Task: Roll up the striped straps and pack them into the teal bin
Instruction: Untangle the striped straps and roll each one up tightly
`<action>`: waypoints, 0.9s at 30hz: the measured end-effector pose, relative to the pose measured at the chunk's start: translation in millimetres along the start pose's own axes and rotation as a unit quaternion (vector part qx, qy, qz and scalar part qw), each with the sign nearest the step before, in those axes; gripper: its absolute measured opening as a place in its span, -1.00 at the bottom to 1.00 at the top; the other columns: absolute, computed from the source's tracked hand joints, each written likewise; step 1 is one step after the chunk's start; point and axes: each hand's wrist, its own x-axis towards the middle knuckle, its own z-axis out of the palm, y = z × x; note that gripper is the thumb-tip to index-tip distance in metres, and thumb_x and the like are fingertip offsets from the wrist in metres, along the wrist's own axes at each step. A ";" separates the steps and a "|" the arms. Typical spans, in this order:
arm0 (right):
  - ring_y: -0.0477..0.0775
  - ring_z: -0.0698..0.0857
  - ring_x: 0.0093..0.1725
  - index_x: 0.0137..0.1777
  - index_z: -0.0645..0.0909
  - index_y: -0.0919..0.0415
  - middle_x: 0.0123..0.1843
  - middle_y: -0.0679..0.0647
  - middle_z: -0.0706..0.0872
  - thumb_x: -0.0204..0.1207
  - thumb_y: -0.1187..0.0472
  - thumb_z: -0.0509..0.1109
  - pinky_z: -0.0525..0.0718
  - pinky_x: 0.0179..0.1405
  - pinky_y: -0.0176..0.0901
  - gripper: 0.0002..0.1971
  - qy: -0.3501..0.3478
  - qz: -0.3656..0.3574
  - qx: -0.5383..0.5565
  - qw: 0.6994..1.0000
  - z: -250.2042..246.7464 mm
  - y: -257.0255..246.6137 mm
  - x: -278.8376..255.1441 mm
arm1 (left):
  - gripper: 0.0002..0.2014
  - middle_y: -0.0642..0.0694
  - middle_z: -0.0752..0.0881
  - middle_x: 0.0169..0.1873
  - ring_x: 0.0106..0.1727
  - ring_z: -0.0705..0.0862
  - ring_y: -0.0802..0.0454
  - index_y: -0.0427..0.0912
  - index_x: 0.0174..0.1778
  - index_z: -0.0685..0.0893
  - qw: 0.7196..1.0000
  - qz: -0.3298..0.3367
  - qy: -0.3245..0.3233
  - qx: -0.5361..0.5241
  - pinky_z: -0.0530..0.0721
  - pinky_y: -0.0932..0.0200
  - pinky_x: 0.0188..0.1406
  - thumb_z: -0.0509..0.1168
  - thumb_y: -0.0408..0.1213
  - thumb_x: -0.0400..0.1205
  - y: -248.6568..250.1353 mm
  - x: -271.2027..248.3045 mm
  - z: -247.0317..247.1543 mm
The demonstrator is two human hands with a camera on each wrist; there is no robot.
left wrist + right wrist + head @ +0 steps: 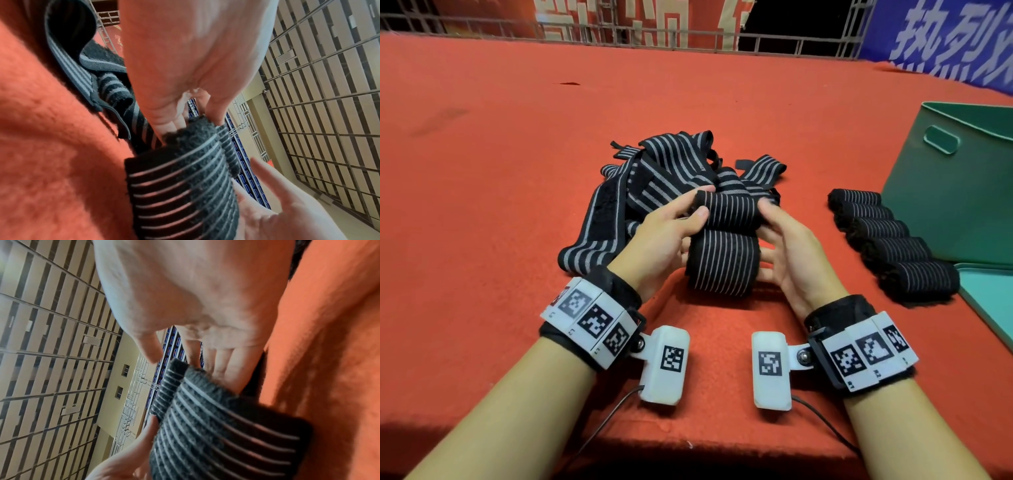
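Note:
A black strap with thin white stripes [726,236] is half rolled between my hands at the table's middle; its loose tail [722,270] hangs down to the red cloth. My left hand [671,229] pinches the roll's left end with thumb and fingers. My right hand [784,240] holds the right end, fingers spread along it. The roll's fuzzy end [191,134] shows in the left wrist view and its striped side [205,415] in the right wrist view. A heap of unrolled straps [661,174] lies just behind. The teal bin [955,192] stands at the right.
Several finished rolls [887,240] lie in a row on the red cloth between my right hand and the bin. A flat teal lid [993,301] lies in front of the bin. The red table [517,154] stretches far left and back to a metal railing.

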 end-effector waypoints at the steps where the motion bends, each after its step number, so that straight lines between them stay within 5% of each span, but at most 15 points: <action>1: 0.01 0.84 -0.09 0.27 0.77 -0.04 0.15 -0.02 0.88 0.71 -0.20 0.29 0.77 -0.23 -0.10 -0.64 0.004 0.010 -0.005 1.000 1.1 -0.7 -1.0 | -0.63 -0.02 0.74 -0.02 -0.21 0.58 0.02 0.10 0.48 0.66 1.000 0.000 -0.004 0.003 0.56 0.20 -0.26 0.17 -0.34 0.83 -0.8 -0.6 -0.1; 3: -0.03 0.81 -0.16 0.20 0.79 0.01 0.09 -0.04 0.87 0.68 -0.23 0.33 0.73 -0.29 -0.18 -0.62 0.030 0.001 -0.018 0.999 2.8 0.0 -0.1 | -0.61 -0.05 0.75 0.05 -0.16 0.64 0.06 0.10 0.49 0.65 1.000 -0.006 -0.008 0.000 0.66 0.19 -0.19 0.17 -0.36 0.83 -1.5 -1.0 -0.1; 6: -0.09 0.75 -0.20 0.17 0.80 0.16 0.07 0.08 0.86 0.69 0.02 0.43 0.63 -0.39 -0.31 -0.75 0.056 -0.041 0.007 0.998 4.8 2.2 3.9 | -0.65 -0.12 0.80 0.18 -0.04 0.77 0.00 0.02 0.48 0.65 0.999 -0.023 -0.014 -0.018 0.76 0.07 -0.07 0.19 -0.31 0.81 1.3 -2.4 1.1; 9: 0.05 0.82 0.04 0.27 0.79 0.13 0.23 0.15 0.85 0.64 0.18 0.50 0.78 -0.09 -0.11 -0.76 0.048 -0.056 0.034 0.997 5.3 1.6 6.7 | -0.69 -0.18 0.82 0.16 -0.05 0.83 -0.06 -0.05 0.33 0.73 0.999 -0.047 -0.007 -0.015 0.79 -0.03 -0.03 0.25 -0.03 0.77 5.4 -6.0 1.9; 12: 0.16 0.82 0.22 0.28 0.79 0.13 0.24 0.15 0.84 0.60 0.30 0.52 0.76 0.26 0.07 -0.73 0.030 -0.069 0.044 0.996 7.1 3.1 6.4 | -0.59 -0.12 0.87 0.06 -0.16 0.85 -0.02 -0.04 0.28 0.76 0.997 -0.065 0.017 0.031 0.80 0.07 -0.25 0.28 0.16 0.73 5.4 -6.9 0.7; 15: 0.11 0.82 0.14 0.32 0.76 0.10 0.19 0.09 0.85 0.61 0.37 0.48 0.78 0.13 0.02 -0.67 0.021 -0.068 0.034 0.997 7.7 4.2 3.6 | -0.69 -0.12 0.85 -0.03 -0.25 0.82 0.03 -0.13 0.26 0.75 0.998 -0.050 0.031 0.028 0.77 0.14 -0.30 0.31 -0.01 0.77 3.3 -6.6 -0.4; 18: 0.09 0.81 0.25 0.44 0.67 0.09 0.25 0.04 0.84 0.61 0.30 0.48 0.79 0.10 0.01 -0.61 0.022 -0.056 0.046 0.997 4.9 3.8 3.2 | -0.73 -0.22 0.80 0.21 0.04 0.85 -0.10 -0.14 0.36 0.72 0.999 -0.004 0.040 0.004 0.80 0.03 -0.07 0.36 -0.24 0.75 2.4 -3.6 -3.8; 22: -0.03 0.84 0.04 0.36 0.74 0.15 0.17 0.06 0.87 0.65 0.07 0.49 0.73 -0.27 -0.26 -0.67 0.017 -0.030 0.036 0.999 7.0 0.0 -1.7 | -0.65 -0.19 0.78 0.21 0.15 0.82 -0.06 -0.09 0.41 0.70 0.998 0.038 0.040 -0.010 0.80 0.05 0.05 0.37 -0.43 0.72 1.3 -4.5 -4.5; 27: -0.07 0.82 -0.12 0.40 0.70 0.17 0.14 0.07 0.86 0.69 0.24 0.44 0.76 -0.31 -0.24 -0.70 0.012 -0.056 0.041 0.998 8.1 2.8 1.0 | -0.59 -0.16 0.83 0.21 0.23 0.82 -0.10 -0.22 0.43 0.65 0.997 0.038 0.063 -0.037 0.78 -0.03 0.18 0.40 -0.53 0.66 0.7 -4.3 -4.3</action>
